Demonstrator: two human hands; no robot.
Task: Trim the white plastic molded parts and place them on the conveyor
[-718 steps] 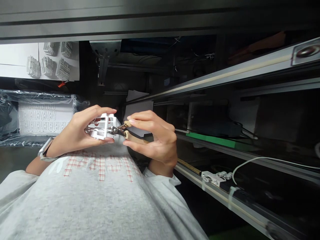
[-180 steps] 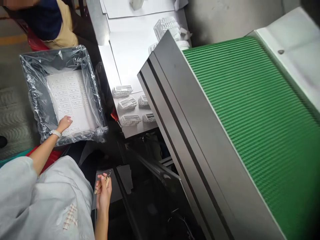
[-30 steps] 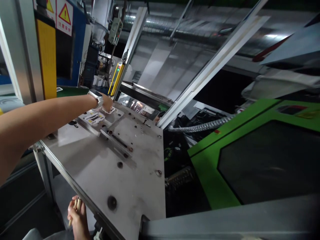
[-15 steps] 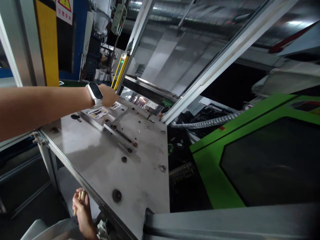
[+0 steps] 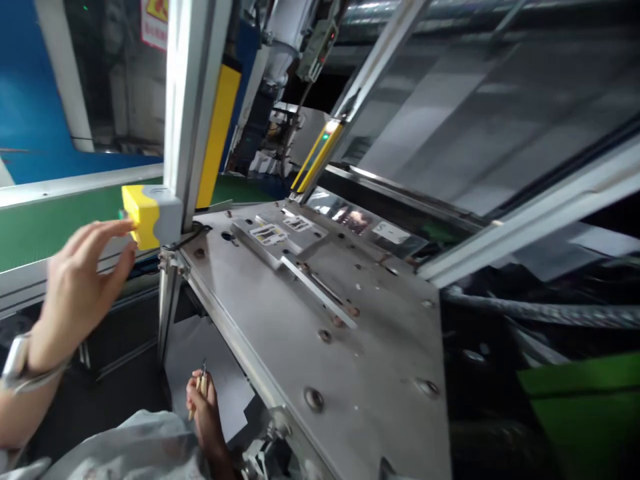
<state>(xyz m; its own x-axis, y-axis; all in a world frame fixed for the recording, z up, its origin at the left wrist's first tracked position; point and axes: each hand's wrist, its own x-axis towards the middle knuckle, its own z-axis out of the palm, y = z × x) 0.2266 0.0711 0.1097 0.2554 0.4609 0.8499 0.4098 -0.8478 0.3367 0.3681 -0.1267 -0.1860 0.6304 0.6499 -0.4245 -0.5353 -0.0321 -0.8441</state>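
Note:
My left hand, with a watch on its wrist, reaches out at the left. Its fingers are stretched and apart, and a fingertip is at the green button on the side of a yellow and grey control box. Lower down, my right hand is closed around pliers with pale handles; their dark tips point up. On the metal table a raised fixture plate carries two flat white parts, one nearer and one farther. Neither hand touches them.
A metal post with a yellow strip rises beside the control box. A second yellow sensor bar stands at the back. A diagonal frame bar crosses the right side. White sheets lie below the table edge.
My left hand has drawn back from the fixture and moved left to the control box. The view has turned left. The pliers have stayed in my right hand.

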